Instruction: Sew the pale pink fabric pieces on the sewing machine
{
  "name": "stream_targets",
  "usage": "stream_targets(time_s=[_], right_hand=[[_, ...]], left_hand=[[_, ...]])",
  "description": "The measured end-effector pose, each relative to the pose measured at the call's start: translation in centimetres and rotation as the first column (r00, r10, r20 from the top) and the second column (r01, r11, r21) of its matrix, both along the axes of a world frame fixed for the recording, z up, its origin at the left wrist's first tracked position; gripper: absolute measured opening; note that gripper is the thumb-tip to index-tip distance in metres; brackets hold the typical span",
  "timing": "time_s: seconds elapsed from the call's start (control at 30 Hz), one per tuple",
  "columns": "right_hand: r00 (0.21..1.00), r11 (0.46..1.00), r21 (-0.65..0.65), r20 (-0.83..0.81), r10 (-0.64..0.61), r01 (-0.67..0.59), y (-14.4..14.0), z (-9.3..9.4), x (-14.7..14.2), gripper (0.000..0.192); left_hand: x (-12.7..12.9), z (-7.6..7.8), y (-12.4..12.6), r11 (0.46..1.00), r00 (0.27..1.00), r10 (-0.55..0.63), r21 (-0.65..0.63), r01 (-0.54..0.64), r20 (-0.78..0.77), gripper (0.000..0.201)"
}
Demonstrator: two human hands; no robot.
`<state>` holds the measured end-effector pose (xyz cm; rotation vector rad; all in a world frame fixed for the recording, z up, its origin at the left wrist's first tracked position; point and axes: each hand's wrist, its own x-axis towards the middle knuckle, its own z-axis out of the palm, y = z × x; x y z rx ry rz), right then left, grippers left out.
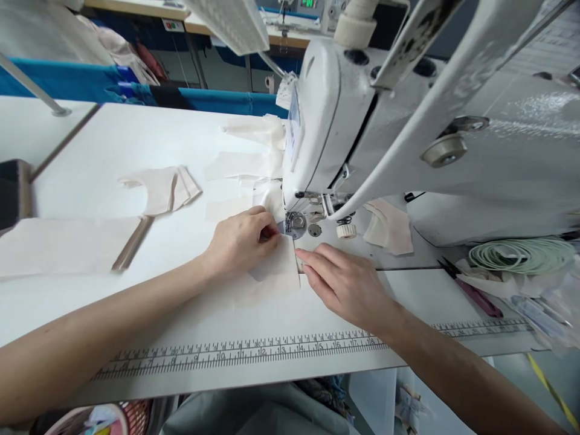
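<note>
fabric piece (276, 266) half under left hand (240, 241)

Ruler (254, 351) on table edge — numbers 1–18.

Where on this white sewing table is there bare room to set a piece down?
Bare table lies between the printed ruler strip and the left hand, and along the far edge behind the folded cream fabric piece. It is crowded around the white sewing machine and the coiled green tape at right.

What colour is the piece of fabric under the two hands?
The fabric piece is pale cream, almost white, plain without pattern; the head view shows it.
</note>
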<state>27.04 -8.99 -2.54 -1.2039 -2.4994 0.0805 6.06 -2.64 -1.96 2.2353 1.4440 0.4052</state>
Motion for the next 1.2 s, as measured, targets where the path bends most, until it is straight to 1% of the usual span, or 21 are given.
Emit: stream_targets(time_s=[0.07, 0.13, 0.3, 0.4, 0.47, 0.5, 0.57, 0.63, 0.7, 0.77, 0.83, 0.93, 1.07, 1.2], right_hand=[[0.995, 0.994, 0.106, 0.096, 0.003, -0.013, 0.1, -0.3, 0.0, 0.033], [0.991, 0.988, 0.151, 0.137, 0.011, -0.032, 0.1, -0.3, -0.1, 0.033], [0.978, 0.990, 0.138, 0.207, -0.003, -0.026, 0.0, -0.2, -0.2, 0.031], [0.971, 0.990, 0.136, 0.239, -0.006, -0.028, 0.0, -0.1, -0.3, 0.029], [0.968, 0.991, 0.134, 0.252, -0.009, -0.026, -0.1, -0.1, -0.4, 0.029], [0.967, 0.991, 0.128, 0.256, -0.011, -0.023, -0.1, 0.0, -0.4, 0.029], [0.967, 0.993, 0.115, 0.256, -0.007, -0.024, -0.1, 0.1, -0.5, 0.028], [0.967, 0.994, 0.107, 0.254, 0.005, -0.033, -0.1, 0.1, -0.5, 0.025], [0.968, 0.993, 0.110, 0.251, 0.011, -0.039, 0.0, 0.2, -0.4, 0.024], [0.968, 0.993, 0.110, 0.250, 0.008, -0.036, 0.0, 0.2, -0.4, 0.025], [0.969, 0.994, 0.104, 0.245, 0.006, -0.033, 0.0, 0.2, -0.4, 0.028], [0.971, 0.995, 0.099, 0.239, 0.008, -0.032, -0.1, 0.2, -0.5, 0.031], [0.970, 0.993, 0.114, 0.244, -0.007, -0.021, -0.1, 0.2, -0.6, 0.030], [0.963, 0.991, 0.132, 0.268, -0.023, -0.013, 0.3, 0.1, -0.8, 0.031]], left_hand=[[0.0, 0.0, 0.0, 1.000, 1.000, -0.001, 0.012, 0.001, 0.002, 0.016], [0.0, 0.0, -0.1, 1.000, 1.000, 0.006, 0.015, -0.006, 0.000, 0.015], [0.1, -0.2, 0.0, 1.000, 1.000, 0.017, 0.009, -0.017, -0.007, 0.010], [0.0, -0.2, -0.1, 1.000, 1.000, 0.008, 0.030, -0.007, -0.027, 0.009], [-0.2, -0.1, -0.4, 0.995, 0.998, 0.001, 0.099, 0.006, -0.067, 0.013], [-0.4, 0.1, -0.7, 0.986, 0.996, -0.012, 0.163, 0.027, -0.092, 0.017], [-0.7, 0.4, -1.6, 0.941, 0.987, -0.083, 0.314, 0.123, -0.138, 0.023], [-0.8, 0.5, -2.8, 0.866, 0.962, -0.195, 0.426, 0.261, -0.193, 0.027], [-0.9, 0.2, -4.0, 0.800, 0.922, -0.285, 0.465, 0.380, -0.263, 0.031], [-0.9, -0.4, -4.9, 0.774, 0.895, -0.306, 0.462, 0.432, -0.325, 0.034], [-0.8, -1.1, -5.5, 0.780, 0.890, -0.291, 0.452, 0.434, -0.351, 0.039], [-0.8, -1.8, -5.7, 0.785, 0.897, -0.272, 0.460, 0.416, -0.348, 0.046], [-0.8, -2.0, -5.6, 0.766, 0.900, -0.275, 0.489, 0.417, -0.338, 0.047], [-0.9, -2.0, -5.2, 0.777, 0.906, -0.276, 0.481, 0.406, -0.320, 0.048]])
